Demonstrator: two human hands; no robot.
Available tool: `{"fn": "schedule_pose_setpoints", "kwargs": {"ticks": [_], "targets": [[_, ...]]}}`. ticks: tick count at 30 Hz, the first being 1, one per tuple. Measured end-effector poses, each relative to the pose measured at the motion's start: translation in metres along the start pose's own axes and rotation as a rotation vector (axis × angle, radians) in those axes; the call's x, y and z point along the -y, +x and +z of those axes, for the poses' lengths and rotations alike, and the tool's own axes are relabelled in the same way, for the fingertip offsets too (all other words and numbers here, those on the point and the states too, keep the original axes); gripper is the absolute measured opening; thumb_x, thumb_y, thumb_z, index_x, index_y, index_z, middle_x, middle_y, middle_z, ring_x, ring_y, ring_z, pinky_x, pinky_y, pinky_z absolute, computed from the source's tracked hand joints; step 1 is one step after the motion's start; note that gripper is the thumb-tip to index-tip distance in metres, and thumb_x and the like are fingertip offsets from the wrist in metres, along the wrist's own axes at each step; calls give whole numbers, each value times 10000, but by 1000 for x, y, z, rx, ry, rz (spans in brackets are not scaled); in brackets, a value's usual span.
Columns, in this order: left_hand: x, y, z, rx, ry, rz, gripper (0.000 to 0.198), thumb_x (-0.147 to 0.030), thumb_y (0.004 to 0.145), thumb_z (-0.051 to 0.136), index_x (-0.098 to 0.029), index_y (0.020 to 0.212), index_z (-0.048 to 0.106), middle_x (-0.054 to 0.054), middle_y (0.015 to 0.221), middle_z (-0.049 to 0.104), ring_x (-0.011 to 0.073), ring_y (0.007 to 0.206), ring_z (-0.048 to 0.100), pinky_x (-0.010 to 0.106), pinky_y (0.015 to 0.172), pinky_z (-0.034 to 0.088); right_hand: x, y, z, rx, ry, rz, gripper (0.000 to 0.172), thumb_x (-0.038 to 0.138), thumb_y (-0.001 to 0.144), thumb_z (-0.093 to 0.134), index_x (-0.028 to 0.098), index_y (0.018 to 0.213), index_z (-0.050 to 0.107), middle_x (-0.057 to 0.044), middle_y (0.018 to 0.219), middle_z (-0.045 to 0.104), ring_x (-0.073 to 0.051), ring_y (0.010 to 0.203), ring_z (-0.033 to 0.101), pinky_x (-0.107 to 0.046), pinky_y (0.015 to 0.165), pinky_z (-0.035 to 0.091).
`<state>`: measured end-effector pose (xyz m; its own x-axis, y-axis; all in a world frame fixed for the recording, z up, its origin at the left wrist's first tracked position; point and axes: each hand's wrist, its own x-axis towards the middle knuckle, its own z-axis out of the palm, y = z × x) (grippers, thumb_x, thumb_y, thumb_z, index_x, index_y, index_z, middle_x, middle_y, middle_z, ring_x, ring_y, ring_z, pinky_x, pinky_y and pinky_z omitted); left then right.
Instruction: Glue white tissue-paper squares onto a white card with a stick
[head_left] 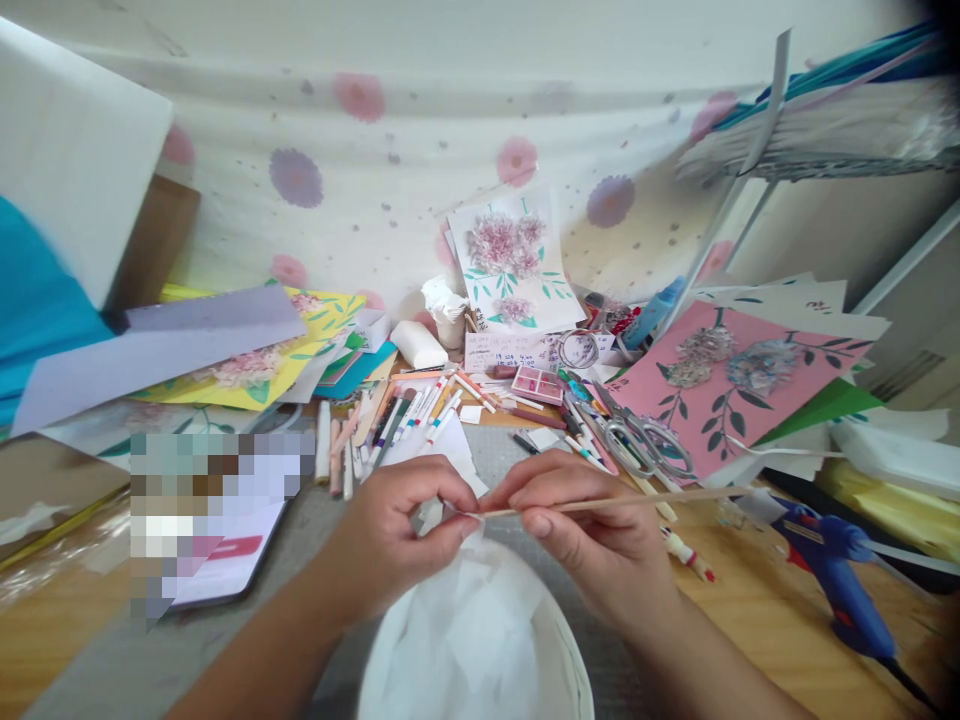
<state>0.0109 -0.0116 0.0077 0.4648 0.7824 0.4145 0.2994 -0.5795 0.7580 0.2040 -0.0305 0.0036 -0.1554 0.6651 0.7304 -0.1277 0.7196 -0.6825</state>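
Our left hand (397,535) closes thumb and forefinger on a scrap of white tissue paper (465,620), pressing it against the left tip of a thin wooden stick (637,500). Our right hand (600,545) grips the same stick just beside it, fingers curled round the shaft. The stick lies almost level and runs out to the right above the wooden table (757,620). Both hands meet low in the middle, right over a white bowl (570,660) with more of the tissue lying in it.

Far left, a lavender sheet (165,345) rests on a yellow painted sheet (315,320). Behind our hands, a row of markers (409,410) lies spread on the table, and a white flower card (514,260) leans against the dotted cloth. Further right, scissors (645,445) overlap the edge of a pink flower card (735,375). A blue glue gun (832,560) lies near the stick's right end.
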Motion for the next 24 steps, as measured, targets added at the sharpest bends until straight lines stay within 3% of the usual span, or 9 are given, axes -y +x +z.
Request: {"fn": "schedule_pose_setpoints", "kwargs": {"ticks": [24], "targets": [[2,0,0,16,43,4,96,-134,781,602,-189,713,642,-9,703,651,134,652,621,246,623,467,0,1,1,5,-23,-17,187,133,856,662,256,962,754,-52,833,768,-208,808,712,-354,718,588]]}}
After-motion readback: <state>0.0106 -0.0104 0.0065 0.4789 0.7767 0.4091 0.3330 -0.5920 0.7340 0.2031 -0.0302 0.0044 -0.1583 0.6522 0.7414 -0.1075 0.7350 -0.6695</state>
